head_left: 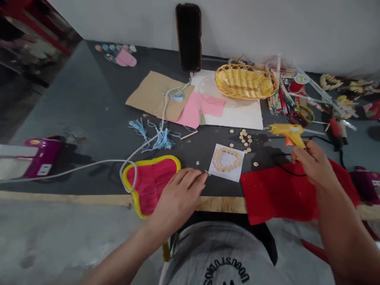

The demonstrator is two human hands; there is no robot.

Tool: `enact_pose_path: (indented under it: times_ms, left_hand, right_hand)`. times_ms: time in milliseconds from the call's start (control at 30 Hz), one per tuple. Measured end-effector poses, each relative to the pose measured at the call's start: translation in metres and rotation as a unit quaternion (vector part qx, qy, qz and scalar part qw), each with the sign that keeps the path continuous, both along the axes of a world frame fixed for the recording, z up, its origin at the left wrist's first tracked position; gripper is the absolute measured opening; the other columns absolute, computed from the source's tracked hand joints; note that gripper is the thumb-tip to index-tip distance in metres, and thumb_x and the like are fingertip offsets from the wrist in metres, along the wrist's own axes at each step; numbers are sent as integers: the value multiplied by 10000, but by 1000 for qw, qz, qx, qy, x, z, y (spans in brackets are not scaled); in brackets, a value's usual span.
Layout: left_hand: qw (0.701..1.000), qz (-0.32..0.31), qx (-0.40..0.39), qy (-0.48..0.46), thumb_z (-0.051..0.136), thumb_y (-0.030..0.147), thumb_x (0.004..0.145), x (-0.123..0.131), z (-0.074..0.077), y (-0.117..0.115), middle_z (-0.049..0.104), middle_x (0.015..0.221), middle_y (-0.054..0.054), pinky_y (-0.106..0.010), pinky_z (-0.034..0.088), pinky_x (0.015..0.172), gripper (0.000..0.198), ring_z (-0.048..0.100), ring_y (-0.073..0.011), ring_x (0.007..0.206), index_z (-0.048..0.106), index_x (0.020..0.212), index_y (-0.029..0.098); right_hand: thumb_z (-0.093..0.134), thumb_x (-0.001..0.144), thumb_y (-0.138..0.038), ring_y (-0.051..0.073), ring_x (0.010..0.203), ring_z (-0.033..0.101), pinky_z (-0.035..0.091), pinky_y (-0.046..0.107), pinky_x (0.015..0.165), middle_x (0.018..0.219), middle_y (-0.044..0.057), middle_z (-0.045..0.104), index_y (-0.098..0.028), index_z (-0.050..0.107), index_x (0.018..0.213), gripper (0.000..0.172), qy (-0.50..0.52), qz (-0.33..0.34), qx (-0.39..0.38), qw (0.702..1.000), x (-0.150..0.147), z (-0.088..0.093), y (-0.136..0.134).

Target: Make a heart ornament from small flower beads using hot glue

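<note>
My right hand (314, 163) is wrapped round the handle of a yellow hot glue gun (286, 132), whose nozzle points left above the table. Under that hand lies a red felt sheet (276, 194), hanging over the front edge. My left hand (184, 188) rests with fingers stretched out at the right side of a pink panel with a yellow border (150, 182). Its fingertips reach near the white paper square (214, 174), beside tiny scraps. On the paper lies a ring of small wooden flower pieces (218, 160). Loose flower pieces (244, 136) are scattered behind it.
A wicker basket (246, 81) sits at the back, with a phone (189, 37) leaning on the wall. Blue tassels (163, 138), brown paper (154, 93) and a white cable (148, 141) lie left of centre. Glue sticks, red thread (297, 84) and scissors (305, 113) crowd the right.
</note>
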State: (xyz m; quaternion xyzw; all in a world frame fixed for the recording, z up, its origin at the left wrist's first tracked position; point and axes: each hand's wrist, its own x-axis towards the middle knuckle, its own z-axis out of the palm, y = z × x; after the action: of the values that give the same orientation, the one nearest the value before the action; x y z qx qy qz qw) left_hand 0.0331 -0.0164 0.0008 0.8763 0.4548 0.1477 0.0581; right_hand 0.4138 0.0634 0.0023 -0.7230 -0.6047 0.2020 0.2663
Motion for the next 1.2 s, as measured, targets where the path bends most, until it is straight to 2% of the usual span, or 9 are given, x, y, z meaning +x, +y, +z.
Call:
enact_pose_path:
  times_ms: [133, 233, 300, 400, 500, 600, 700, 800, 1200]
  left_hand:
    - [998, -51, -21, -12, 516, 81, 908, 15, -9, -5, 650, 1162, -141, -427, 553, 947, 347, 597, -265, 1096, 585, 1249, 76]
    - [996, -73, -40, 8, 497, 78, 917, 21, -14, -2, 637, 1207, -145, -429, 530, 993, 386, 591, -265, 1137, 546, 1299, 66]
    - [995, -77, -53, 20, 476, 79, 925, 24, -15, 2, 632, 1220, -144, -421, 523, 1000, 399, 586, -258, 1155, 529, 1320, 76]
    - [995, -77, -57, 33, 467, 92, 925, 27, -16, 6, 631, 1215, -149, -401, 516, 993, 414, 580, -254, 1158, 511, 1337, 73]
    - [996, -64, -58, 32, 444, 109, 944, 28, -17, 8, 632, 1225, -133, -380, 517, 981, 404, 579, -242, 1150, 512, 1342, 92]
    - [997, -54, -51, 28, 426, 113, 954, 28, -17, 8, 641, 1211, -115, -368, 527, 963, 386, 588, -233, 1123, 530, 1326, 107]
    - [996, -59, -46, 39, 449, 104, 939, 28, -16, 7, 640, 1202, -121, -379, 535, 961, 399, 588, -246, 1109, 529, 1329, 86]
    - [997, -59, -40, 34, 474, 94, 921, 28, -15, 7, 631, 1209, -138, -397, 545, 946, 414, 582, -270, 1119, 528, 1330, 62]
    - [998, -48, -42, 23, 503, 114, 931, 31, -17, 10, 653, 1178, -115, -377, 570, 925, 383, 598, -254, 1071, 562, 1307, 74]
  right_hand:
    - [706, 739, -403, 192, 706, 624, 515, 361, 688, 796, -7, 631, -268, 524, 936, 300, 218, -17, 22, 976, -9, 13, -16]
    - [673, 825, -412, 171, 598, 556, 453, 340, 574, 723, -16, 608, -279, 562, 966, 223, 287, 57, -42, 955, -18, 23, -18]
    - [653, 859, -386, 164, 589, 536, 437, 343, 560, 749, -4, 615, -280, 607, 991, 176, 285, 91, -26, 954, -26, 28, -16]
    - [682, 835, -315, 184, 698, 606, 509, 396, 673, 984, 30, 658, -313, 653, 1059, 226, 255, 99, 47, 961, -42, 34, -15]
    - [672, 842, -309, 154, 627, 592, 527, 399, 633, 1153, 22, 630, -393, 600, 1164, 341, 243, 117, 22, 963, -51, 38, -13]
    - [576, 913, -400, 156, 620, 575, 510, 377, 584, 1095, 39, 649, -346, 622, 1094, 194, 207, 197, -50, 957, -50, 40, -8]
    - [538, 936, -422, 217, 768, 618, 530, 406, 682, 914, 45, 659, -289, 641, 906, 170, 127, 284, -89, 946, -47, 37, -3]
    - [532, 949, -351, 216, 794, 621, 531, 405, 740, 810, 16, 633, -293, 627, 882, 130, 106, 329, -94, 934, -48, 32, 0]
    - [519, 955, -373, 219, 859, 667, 557, 372, 759, 810, 17, 647, -293, 610, 856, 157, 84, 355, -124, 923, -61, 24, 2]
